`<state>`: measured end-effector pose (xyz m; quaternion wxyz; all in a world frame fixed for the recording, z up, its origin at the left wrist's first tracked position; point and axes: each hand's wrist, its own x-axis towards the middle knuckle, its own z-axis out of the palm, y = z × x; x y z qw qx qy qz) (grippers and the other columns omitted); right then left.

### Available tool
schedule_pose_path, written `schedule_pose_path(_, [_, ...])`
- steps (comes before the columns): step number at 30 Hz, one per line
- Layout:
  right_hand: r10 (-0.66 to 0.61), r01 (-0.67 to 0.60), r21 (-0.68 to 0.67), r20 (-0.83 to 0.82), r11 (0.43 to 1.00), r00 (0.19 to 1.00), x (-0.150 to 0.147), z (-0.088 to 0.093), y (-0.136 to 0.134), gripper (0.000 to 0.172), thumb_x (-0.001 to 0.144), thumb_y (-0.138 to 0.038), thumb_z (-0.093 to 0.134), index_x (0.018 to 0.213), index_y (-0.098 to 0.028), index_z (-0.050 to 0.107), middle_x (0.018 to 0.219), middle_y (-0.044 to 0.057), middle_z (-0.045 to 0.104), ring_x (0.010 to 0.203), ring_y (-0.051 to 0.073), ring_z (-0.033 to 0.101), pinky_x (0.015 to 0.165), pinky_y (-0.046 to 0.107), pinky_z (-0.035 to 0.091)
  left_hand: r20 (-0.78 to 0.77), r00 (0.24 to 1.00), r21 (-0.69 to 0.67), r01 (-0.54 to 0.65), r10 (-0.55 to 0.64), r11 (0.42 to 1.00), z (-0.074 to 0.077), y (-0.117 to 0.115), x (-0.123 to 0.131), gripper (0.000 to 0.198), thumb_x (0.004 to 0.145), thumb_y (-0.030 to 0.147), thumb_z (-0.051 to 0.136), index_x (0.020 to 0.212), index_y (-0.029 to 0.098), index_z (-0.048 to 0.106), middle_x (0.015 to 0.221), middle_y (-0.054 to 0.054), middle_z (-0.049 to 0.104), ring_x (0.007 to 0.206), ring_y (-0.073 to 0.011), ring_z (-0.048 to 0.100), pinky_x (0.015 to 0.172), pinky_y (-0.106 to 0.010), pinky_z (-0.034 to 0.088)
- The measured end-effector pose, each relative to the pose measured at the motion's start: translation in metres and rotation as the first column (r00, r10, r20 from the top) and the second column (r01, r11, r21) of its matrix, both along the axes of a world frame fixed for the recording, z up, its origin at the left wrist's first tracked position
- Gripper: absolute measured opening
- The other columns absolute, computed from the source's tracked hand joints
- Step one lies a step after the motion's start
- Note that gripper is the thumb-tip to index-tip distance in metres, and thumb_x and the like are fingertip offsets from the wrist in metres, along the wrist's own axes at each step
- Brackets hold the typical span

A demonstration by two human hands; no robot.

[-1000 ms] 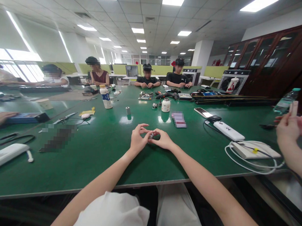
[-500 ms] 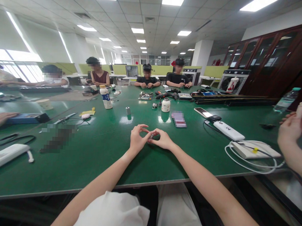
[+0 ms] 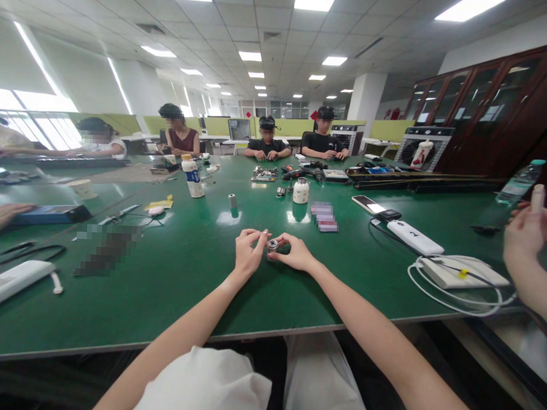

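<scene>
the left grip (image 3: 248, 252) has been closed down: its forefinger, raised in an open ring with the thumb a moment ago, is now curled low against the small round silver-and-black metal part (image 3: 272, 243). that part, earlier nearly hidden between the fingertips, is now shown plainly, pinched between the left grip and the right grip (image 3: 297, 255) just above the tabletop. at the right edge, the pale cylindrical stick (image 3: 537, 196) in a co-worker's hand (image 3: 521, 237) has been brought back upright after being tilted.
</scene>
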<state>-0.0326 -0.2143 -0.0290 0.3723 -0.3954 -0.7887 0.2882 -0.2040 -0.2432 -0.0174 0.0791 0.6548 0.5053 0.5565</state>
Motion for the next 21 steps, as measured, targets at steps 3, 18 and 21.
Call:
schedule_pose_path(3, [-0.008,0.008,-0.003,0.005,1.0,1.0,-0.0001,0.0012,-0.0007,0.032,0.071,-0.037,0.083,0.095,-0.024,0.066,0.096,0.001,0.076,0.098,0.022,0.071,0.093,0.039,0.05,0.002,1.0,-0.014,0.022,-0.022,1.0,-0.0012,0.0029,-0.0031,0.044,0.09,0.035,0.05,0.048,0.025,0.06,0.075,-0.003,0.075,0.094,-0.0232,0.066,0.092,-0.04,0.051])
schedule_pose_path(18, [-0.022,0.022,0.013,0.011,1.0,1.0,0.0001,-0.0027,0.0014,0.035,0.071,-0.039,0.083,0.097,-0.025,0.065,0.097,0.001,0.075,0.098,0.022,0.069,0.093,0.04,0.05,-0.067,0.996,-0.001,0.066,-0.065,0.998,0.0038,-0.0019,0.0029,0.028,0.092,0.037,0.054,0.074,0.026,0.072,0.081,-0.003,0.076,0.089,-0.0221,0.069,0.092,-0.042,0.05])
schedule_pose_path(21, [-0.024,0.023,0.02,0.021,1.0,0.999,0.0004,-0.0018,0.001,0.034,0.071,-0.038,0.083,0.096,-0.025,0.065,0.096,0.001,0.075,0.098,0.023,0.069,0.092,0.039,0.05,-0.008,0.999,0.033,0.041,-0.041,0.999,0.0035,-0.0019,0.0039,0.017,0.087,0.04,0.064,0.083,0.025,0.071,0.08,-0.002,0.075,0.08,-0.0203,0.07,0.088,-0.039,0.053])
